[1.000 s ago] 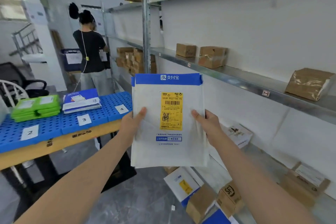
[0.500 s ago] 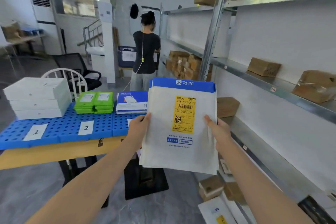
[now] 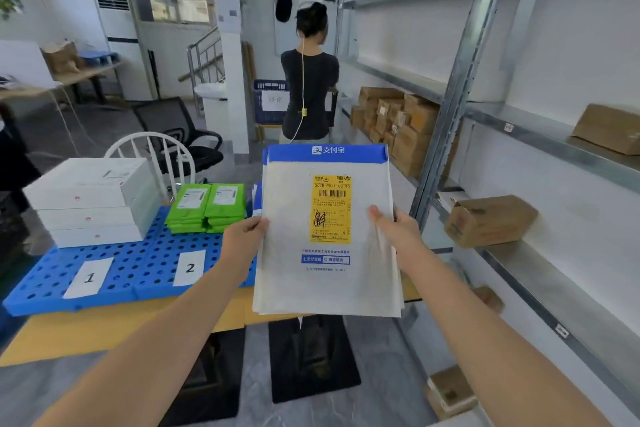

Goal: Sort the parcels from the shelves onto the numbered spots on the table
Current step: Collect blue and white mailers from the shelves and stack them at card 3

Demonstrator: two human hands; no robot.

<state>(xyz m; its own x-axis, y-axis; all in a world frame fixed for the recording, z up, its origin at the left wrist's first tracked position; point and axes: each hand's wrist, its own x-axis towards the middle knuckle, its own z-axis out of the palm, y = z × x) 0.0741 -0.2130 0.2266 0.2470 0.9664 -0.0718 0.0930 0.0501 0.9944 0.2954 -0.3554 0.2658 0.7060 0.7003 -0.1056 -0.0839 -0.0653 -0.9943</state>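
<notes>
I hold a white mailer envelope [image 3: 294, 274] with a blue top band and a yellow label upright in front of me. My left hand [image 3: 244, 239] grips its left edge and my right hand [image 3: 394, 229] grips its right edge, thumbs on the front. More envelopes lie stacked behind it. On the table a blue perforated mat [image 3: 138, 263] carries paper cards marked 1 [image 3: 89, 277] and 2 [image 3: 189, 267]. White boxes [image 3: 90, 201] stand behind card 1, green packets [image 3: 207, 206] behind card 2. The envelope hides the mat's right part.
Metal shelves [image 3: 519, 135] run along the right with brown cardboard parcels [image 3: 488, 220] on several levels. A person in a dark top [image 3: 308, 94] stands ahead in the aisle. A white chair [image 3: 152, 156] and a black office chair [image 3: 180, 128] stand behind the table.
My view has swung left from the shelves toward the table. The envelope stays in both hands; cards 1 and 2 and the white boxes have come into view.
</notes>
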